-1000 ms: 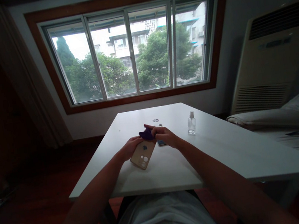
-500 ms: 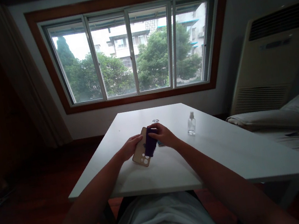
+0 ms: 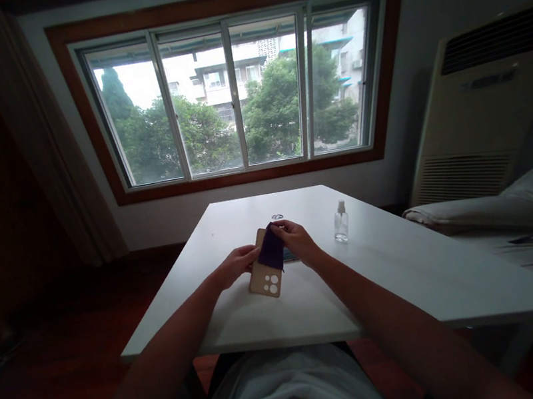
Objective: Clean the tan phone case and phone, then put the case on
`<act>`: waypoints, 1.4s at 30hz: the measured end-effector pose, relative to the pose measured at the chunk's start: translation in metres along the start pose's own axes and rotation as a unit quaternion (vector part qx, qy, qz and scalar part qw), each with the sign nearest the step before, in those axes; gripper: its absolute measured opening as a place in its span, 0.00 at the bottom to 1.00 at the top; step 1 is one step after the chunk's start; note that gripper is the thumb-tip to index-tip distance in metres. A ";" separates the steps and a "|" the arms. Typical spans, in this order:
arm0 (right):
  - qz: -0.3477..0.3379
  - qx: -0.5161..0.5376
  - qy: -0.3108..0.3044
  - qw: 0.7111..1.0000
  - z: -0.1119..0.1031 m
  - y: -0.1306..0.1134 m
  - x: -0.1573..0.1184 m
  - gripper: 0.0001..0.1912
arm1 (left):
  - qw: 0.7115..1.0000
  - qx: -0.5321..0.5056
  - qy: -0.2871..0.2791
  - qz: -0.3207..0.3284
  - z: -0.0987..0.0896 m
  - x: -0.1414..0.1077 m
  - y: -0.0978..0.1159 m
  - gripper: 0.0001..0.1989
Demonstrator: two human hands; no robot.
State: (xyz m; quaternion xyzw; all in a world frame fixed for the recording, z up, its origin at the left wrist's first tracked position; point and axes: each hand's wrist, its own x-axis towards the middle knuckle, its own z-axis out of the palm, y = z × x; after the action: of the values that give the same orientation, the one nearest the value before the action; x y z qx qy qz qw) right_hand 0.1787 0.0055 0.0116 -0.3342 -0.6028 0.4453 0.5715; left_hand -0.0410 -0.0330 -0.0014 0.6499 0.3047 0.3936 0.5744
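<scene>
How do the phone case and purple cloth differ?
The phone case is tan; the purple cloth is much darker. The phone case looks flat and stiff, while the purple cloth lies limp across part of it. The left hand holds the phone case; the right hand pinches the purple cloth. Both are hand-held.
</scene>
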 end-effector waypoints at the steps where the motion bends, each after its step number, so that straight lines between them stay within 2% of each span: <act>1: -0.002 0.001 0.014 1.000 0.000 0.001 0.001 0.25 | 1.000 0.010 -0.004 0.000 0.000 0.000 0.000 0.28; 5: -0.014 -0.009 0.056 0.998 -0.002 0.000 0.001 0.24 | 1.000 0.024 -0.009 -0.001 -0.001 0.000 0.000 0.29; 10: -0.039 -0.045 0.080 0.995 -0.006 -0.004 0.001 0.23 | 0.999 0.034 -0.029 -0.015 -0.001 -0.003 0.003 0.29; 19: -0.064 -0.105 0.057 0.991 -0.005 -0.009 -0.005 0.22 | 0.991 0.068 -0.105 -0.054 0.006 -0.011 0.012 0.26; 22: -0.073 -0.134 0.062 0.986 -0.005 -0.006 -0.004 0.20 | 0.991 0.069 -0.103 -0.044 0.006 -0.011 0.013 0.26; 26: -0.101 -0.158 0.067 0.980 -0.004 -0.007 -0.005 0.23 | 0.994 0.067 -0.079 -0.028 0.005 -0.010 0.013 0.26; 28: -0.102 -0.159 0.043 0.981 -0.003 -0.010 -0.007 0.23 | 0.996 0.064 -0.065 -0.020 0.004 -0.009 0.012 0.27; 32: -0.070 -0.149 -0.052 0.985 -0.003 -0.017 -0.011 0.22 | 0.997 0.063 -0.037 0.005 0.003 -0.007 0.010 0.29; 38: 0.026 -0.078 -0.125 0.989 -0.011 -0.026 -0.012 0.32 | 0.996 0.091 -0.012 0.021 0.000 -0.006 0.008 0.29; 40: 0.054 -0.043 -0.161 0.984 -0.014 -0.030 -0.013 0.33 | 0.995 0.094 -0.006 0.024 0.000 -0.005 0.007 0.28; 42: 0.072 -0.018 -0.165 0.984 -0.014 -0.031 -0.014 0.32 | 0.995 0.096 0.003 0.027 0.000 -0.004 0.007 0.27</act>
State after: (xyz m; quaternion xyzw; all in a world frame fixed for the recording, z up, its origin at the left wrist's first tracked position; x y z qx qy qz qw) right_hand 0.1975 -0.0168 0.0344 -0.3089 -0.6712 0.5232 0.4246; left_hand -0.0438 -0.0375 0.0046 0.7087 0.3254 0.3797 0.4978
